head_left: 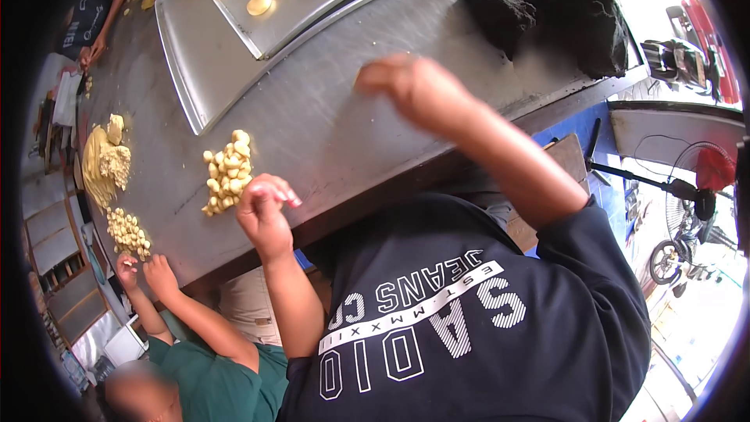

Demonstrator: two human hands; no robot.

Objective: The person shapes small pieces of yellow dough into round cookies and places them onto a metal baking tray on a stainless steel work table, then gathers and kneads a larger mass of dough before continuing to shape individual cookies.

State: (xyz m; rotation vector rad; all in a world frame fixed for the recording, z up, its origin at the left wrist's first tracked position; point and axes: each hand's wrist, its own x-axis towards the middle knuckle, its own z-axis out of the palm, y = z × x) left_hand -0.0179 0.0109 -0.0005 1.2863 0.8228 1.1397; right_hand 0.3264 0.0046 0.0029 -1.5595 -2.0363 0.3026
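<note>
Head view: The left hand (266, 215) is at the near table edge, just beside and to the right of the heap of pale pieces (228, 170); its fingers are curled, contents indeterminable. The right hand (410, 90), motion-blurred, is over the bare metal table (289, 141), short of the black mass (574, 19) at far right; its grip cannot be told. Step in hand, by judgement: handling single pieces. Next move calls for a light fingertip pinch.
</note>
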